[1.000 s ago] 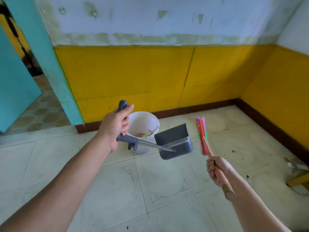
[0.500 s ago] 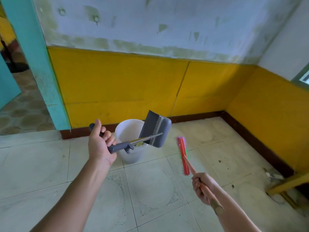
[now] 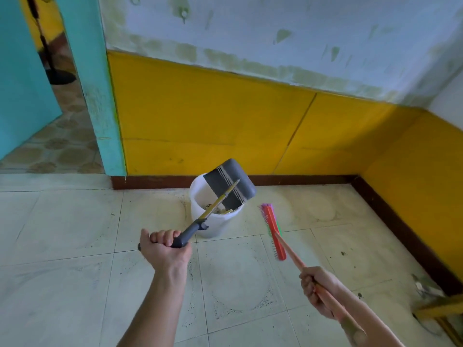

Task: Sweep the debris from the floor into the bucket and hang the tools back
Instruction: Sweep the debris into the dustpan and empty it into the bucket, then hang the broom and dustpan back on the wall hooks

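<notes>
Left hand (image 3: 165,249) fisted round the grey grip of the long-handled dustpan (image 3: 229,182), fingers curled tight over it. The pan is lifted and tipped steeply, mouth pointing down into the white bucket (image 3: 218,225), which stands on the tiled floor (image 3: 75,221) close to the yellow wall. Debris (image 3: 220,210) sits in the bucket's bottom, so I read this as the emptying step, about finished. Just right of the bucket, the red broom (image 3: 274,232) hangs head-down, bristles near the floor; can't tell if they touch. Right hand (image 3: 315,289) wraps the wooden shaft partway up, fingers closed round it. A few dark specks (image 3: 342,252) lie on the tiles further right, near the corner. Next move, my guess: either set the pan down and sweep those specks in, or call the floor done and carry both tools to their hanging spot. That needs the pan righted and clear of the bucket rim first. No obvious hanger identified here.
</notes>
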Available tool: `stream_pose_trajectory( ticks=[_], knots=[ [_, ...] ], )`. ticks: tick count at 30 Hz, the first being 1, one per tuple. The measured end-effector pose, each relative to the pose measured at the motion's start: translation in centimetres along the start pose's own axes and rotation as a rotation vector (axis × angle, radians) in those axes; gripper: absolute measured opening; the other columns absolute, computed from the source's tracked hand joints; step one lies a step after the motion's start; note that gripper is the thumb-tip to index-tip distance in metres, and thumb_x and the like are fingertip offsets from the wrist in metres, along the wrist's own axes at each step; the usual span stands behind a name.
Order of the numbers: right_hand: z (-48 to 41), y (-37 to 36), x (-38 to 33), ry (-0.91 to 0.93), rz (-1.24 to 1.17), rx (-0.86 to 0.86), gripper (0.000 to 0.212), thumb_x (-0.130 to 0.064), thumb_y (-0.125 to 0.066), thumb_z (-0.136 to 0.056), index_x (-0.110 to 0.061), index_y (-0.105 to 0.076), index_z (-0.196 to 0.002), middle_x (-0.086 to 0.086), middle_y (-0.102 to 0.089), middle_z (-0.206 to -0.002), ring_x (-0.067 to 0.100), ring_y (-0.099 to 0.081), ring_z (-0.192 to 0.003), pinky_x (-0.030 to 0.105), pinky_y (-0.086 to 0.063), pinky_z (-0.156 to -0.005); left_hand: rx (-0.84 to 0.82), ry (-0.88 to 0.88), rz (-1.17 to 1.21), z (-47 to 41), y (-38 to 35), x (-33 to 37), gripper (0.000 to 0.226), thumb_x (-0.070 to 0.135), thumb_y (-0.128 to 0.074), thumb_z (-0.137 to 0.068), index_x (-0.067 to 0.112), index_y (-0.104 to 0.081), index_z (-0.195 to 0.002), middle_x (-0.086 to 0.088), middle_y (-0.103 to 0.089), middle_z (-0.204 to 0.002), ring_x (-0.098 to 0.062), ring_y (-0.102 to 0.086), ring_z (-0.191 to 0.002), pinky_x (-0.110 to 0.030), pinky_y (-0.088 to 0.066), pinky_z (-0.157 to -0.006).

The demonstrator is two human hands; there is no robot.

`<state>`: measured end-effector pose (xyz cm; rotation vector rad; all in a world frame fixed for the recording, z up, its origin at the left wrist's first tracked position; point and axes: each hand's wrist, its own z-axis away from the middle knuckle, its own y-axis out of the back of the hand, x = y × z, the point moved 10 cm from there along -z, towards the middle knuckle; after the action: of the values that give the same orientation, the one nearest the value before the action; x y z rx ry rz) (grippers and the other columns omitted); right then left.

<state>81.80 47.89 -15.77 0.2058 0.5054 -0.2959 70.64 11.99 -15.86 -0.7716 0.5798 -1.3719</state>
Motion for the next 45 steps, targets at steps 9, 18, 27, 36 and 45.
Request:
stream_pose_trajectory(
  ticks=[9, 18, 27, 36, 45],
  knots=[
    [-0.2, -0.4, 0.1, -0.060, 0.069, 0.008, 0.046, -0.006, -0.046, -0.089, -0.013, -0.049, -0.044, -0.003, -0.043, -0.039, 0.008, -0.043, -0.024, 0.014, -0.032, -0.024, 0.099, 0.020, 0.321, -1.6, 3.8, -0.3, 0.042, 0.026, -0.040, -0.091, 0.022, -0.026, -0.052, 0.006, -0.024, -0.043, -0.012, -0.026, -0.037, -0.021, -0.029, -0.049],
    [-0.2, -0.1, 0.4, -0.076, 0.043, 0.008, 0.049, -0.006, -0.045, -0.089, -0.013, -0.048, -0.041, -0.003, -0.042, -0.039, 0.008, -0.041, -0.024, 0.014, -0.030, -0.023, 0.058, 0.023, 0.284, -1.6, 2.7, -0.7, 0.042, 0.027, -0.043, -0.090, 0.023, -0.025, -0.053, 0.005, -0.022, -0.042, -0.013, -0.024, -0.036, -0.022, -0.030, -0.050],
    [0.7, -0.9, 0.5, -0.081, -0.165, -0.088, 0.047, -0.006, -0.044, -0.091, -0.013, -0.047, -0.044, -0.004, -0.043, -0.036, 0.007, -0.042, -0.023, 0.013, -0.033, -0.023, -0.128, -0.028, -0.050, 2.9, -8.8, -1.4, 0.044, 0.026, -0.045, -0.092, 0.025, -0.027, -0.052, 0.006, -0.023, -0.042, -0.011, -0.023, -0.035, -0.025, -0.028, -0.051],
    [2.1, 0.5, -1.8, -0.010, -0.419, -0.218, 0.024, -0.005, -0.039, -0.091, -0.010, -0.047, -0.069, -0.002, -0.046, -0.039, 0.006, -0.046, -0.025, 0.012, -0.037, -0.025, -0.367, -0.061, -0.340, 9.4, -23.0, -8.0, 0.041, 0.024, -0.045, -0.095, 0.021, -0.025, -0.059, 0.008, -0.025, -0.046, -0.013, -0.025, -0.038, -0.028, -0.027, -0.053],
    [3.1, 0.5, -10.3, 0.133, -0.391, -0.395, 0.021, -0.005, -0.042, -0.091, -0.004, -0.047, -0.070, 0.017, -0.058, -0.053, 0.014, -0.053, -0.028, 0.019, -0.045, -0.026, -0.540, -0.147, -0.405, 14.9, -33.4, -12.5, 0.041, 0.032, -0.050, -0.096, 0.019, -0.033, -0.061, 0.009, -0.036, -0.044, -0.010, -0.035, -0.041, -0.023, -0.031, -0.049]
  ],
)
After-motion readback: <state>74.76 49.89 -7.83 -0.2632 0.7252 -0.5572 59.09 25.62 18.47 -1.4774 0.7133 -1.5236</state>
